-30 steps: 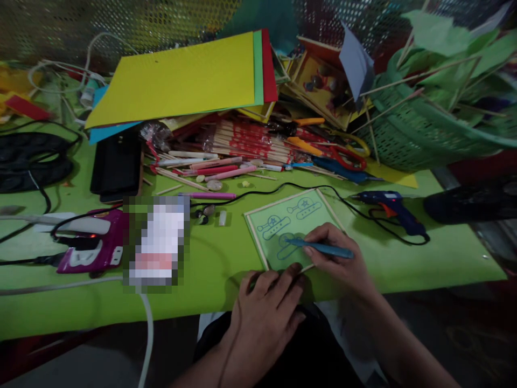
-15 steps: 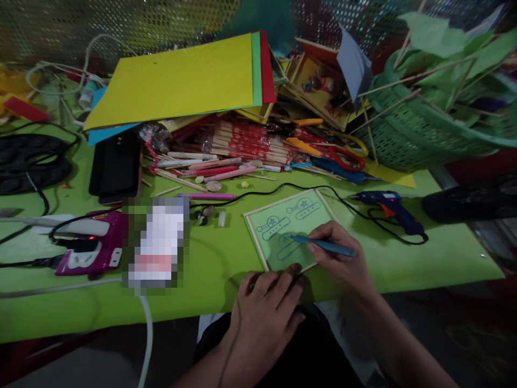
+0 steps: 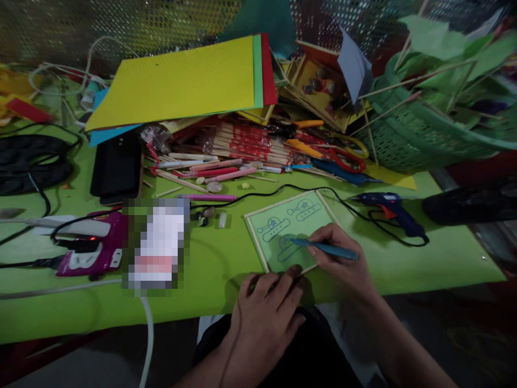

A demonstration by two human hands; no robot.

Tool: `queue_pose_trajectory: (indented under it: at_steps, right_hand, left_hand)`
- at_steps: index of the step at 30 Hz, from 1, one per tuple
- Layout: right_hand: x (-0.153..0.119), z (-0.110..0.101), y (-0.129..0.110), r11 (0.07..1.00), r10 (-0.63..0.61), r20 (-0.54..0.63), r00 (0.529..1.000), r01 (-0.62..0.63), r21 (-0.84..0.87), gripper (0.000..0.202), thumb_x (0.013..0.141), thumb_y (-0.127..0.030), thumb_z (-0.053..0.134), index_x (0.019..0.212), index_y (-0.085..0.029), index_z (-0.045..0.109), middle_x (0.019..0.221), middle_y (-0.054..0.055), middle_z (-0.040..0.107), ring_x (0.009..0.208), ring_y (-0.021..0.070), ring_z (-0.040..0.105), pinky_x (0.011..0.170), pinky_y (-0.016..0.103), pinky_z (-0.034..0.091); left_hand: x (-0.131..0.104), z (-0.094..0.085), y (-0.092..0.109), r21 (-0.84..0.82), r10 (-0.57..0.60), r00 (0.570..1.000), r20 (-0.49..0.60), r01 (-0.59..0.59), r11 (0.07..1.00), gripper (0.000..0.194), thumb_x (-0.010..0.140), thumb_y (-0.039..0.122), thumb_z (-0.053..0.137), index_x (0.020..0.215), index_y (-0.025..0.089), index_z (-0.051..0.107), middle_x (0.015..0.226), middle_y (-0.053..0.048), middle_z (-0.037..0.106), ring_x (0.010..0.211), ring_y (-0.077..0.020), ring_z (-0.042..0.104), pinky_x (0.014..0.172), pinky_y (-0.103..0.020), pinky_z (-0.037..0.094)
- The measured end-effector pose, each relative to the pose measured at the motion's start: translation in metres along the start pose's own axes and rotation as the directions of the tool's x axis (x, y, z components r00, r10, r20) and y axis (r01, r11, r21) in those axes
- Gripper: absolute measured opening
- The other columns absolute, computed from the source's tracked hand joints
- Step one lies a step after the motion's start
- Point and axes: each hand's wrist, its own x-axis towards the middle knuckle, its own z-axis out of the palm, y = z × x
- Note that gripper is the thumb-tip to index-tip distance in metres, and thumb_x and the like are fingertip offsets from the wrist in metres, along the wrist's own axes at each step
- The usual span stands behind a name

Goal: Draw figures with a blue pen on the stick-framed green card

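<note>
The right hand [image 3: 346,263] gripped a blue pen [image 3: 330,249], its tip at the lowest of three drawings on a green card [image 3: 299,227]. The card, edged with wooden strips [image 3: 256,245], lay by the near edge of the surface [image 3: 218,269]. The left hand [image 3: 267,304] was palm down, fingers loosely bent and slightly apart, fingertips at the card's near side. A glue gun [image 3: 388,207] lay toward the surface's right edge, a green basket [image 3: 420,137] at its far right corner.

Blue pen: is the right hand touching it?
Touching. The head view shows the right hand pinching the blue pen, with no gap between them.
</note>
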Motion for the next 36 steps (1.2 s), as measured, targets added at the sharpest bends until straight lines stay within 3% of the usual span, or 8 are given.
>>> queue_pose_trajectory:
  at_steps: [7, 16, 36]
  right_hand:
    - [-0.0023, -0.0023, 0.0005, 1.000, 0.016, 0.051, 0.999, -0.017, 0.014, 0.016, 0.088, -0.036, 0.072, 0.084, -0.023, 0.063, 0.068, 0.000, 0.062, 0.057, 0.0149, 0.052, 0.049, 0.025, 0.041]
    - [-0.0032, -0.0044, 0.0014, 0.999, 0.012, 0.106, 0.994, -0.016, 0.034, 0.014, 0.089, -0.033, 0.071, 0.086, -0.023, 0.062, 0.073, 0.000, 0.063, 0.061, 0.0149, 0.055, 0.052, 0.025, 0.043]
    - [-0.0039, -0.0017, 0.0001, 0.999, -0.052, 0.052, 0.997, 0.053, -0.012, 0.008, 0.089, -0.028, 0.069, 0.087, -0.024, 0.062, 0.071, -0.002, 0.062, 0.059, 0.0143, 0.056, 0.052, 0.024, 0.043]
  left_hand:
    - [-0.0001, -0.0001, -0.0008, -0.037, -0.001, 1.000, 0.001, 0.001, 0.999, 0.043, 0.098, 0.046, 0.064, 0.138, 0.031, 0.061, 0.153, 0.010, 0.057, 0.115, -0.0173, 0.053, 0.095, -0.038, 0.037]
    - [0.0006, -0.0010, -0.0009, -0.049, -0.004, 1.000, -0.006, 0.004, 0.999, 0.042, 0.098, 0.045, 0.063, 0.138, 0.030, 0.060, 0.152, 0.013, 0.057, 0.114, -0.0165, 0.052, 0.095, -0.039, 0.036]
    - [0.0014, -0.0001, 0.0008, -0.036, -0.010, 1.000, -0.013, 0.010, 0.999, 0.038, 0.100, 0.045, 0.060, 0.135, 0.031, 0.063, 0.150, 0.012, 0.059, 0.113, -0.0177, 0.053, 0.095, -0.039, 0.035]
